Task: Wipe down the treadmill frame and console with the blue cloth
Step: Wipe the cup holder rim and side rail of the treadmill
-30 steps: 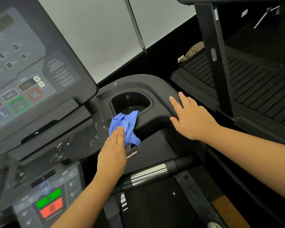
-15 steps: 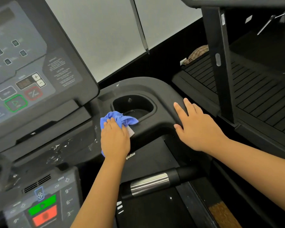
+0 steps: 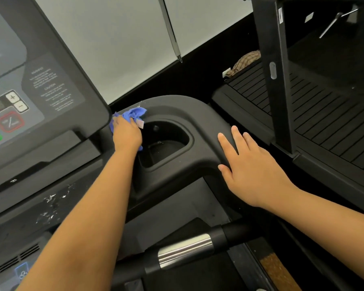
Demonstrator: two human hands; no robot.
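Note:
The blue cloth (image 3: 135, 114) lies bunched on the black treadmill frame (image 3: 198, 114), at the far left rim of the cup holder (image 3: 166, 141). It sits just below the lower right corner of the console (image 3: 51, 80). My left hand (image 3: 126, 134) presses down on the cloth, whose edges show in front of the fingers and beside the wrist. To the right of the cup holder, my right hand (image 3: 252, 171) rests flat on the frame's curved arm with its fingers spread.
A handlebar with a metal grip sensor (image 3: 185, 250) crosses below my arms. A lower control panel (image 3: 19, 269) sits at the bottom left. A neighbouring treadmill deck (image 3: 324, 114) and its black upright post (image 3: 275, 70) stand to the right, with a checked cloth (image 3: 246, 61) behind.
My left hand has slid the blue cloth from the near edge of the cup holder up along its left side towards the console corner. The right hand has stayed on the frame.

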